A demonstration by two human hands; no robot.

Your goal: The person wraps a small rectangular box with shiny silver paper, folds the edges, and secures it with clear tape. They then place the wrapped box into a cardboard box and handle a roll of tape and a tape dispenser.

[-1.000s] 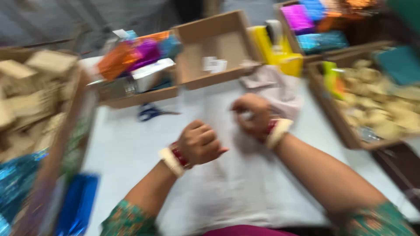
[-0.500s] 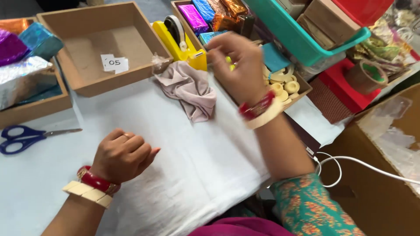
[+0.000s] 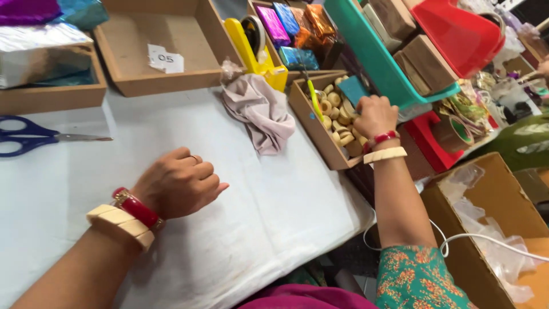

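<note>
My right hand (image 3: 374, 114) is down in the cardboard box (image 3: 311, 123) at the table's right edge, fingers curled into the pale wooden rings (image 3: 337, 111) filling it. Half a second ago it hovered above. My left hand (image 3: 180, 183) stays fisted, empty, on the white table (image 3: 257, 212), well apart.

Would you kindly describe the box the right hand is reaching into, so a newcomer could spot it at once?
Start at the white table and go to its right edge, past the crumpled cloth. There the right hand dips into a cardboard box, the only one filled with pale wooden rings.
</note>
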